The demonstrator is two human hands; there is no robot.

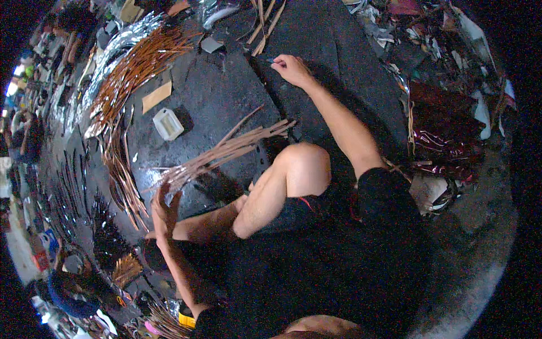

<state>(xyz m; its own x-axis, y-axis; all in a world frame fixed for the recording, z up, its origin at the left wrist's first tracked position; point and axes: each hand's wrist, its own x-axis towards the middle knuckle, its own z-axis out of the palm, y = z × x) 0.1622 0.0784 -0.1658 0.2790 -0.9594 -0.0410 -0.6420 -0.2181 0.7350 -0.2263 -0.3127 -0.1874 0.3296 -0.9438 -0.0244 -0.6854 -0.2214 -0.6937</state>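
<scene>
Shirt (316, 260); brown strips (226, 150) diagonal, up-rightward

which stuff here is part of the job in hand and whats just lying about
Likely in the job:
- brown strips by the left hand

Probably just lying about:
- white box
- tan card
- yellow thing

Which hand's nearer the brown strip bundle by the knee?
Left. The left hand is at the left end of the strip bundle, contact unclear; the right hand is clearly apart, ahead of its right end.
</scene>
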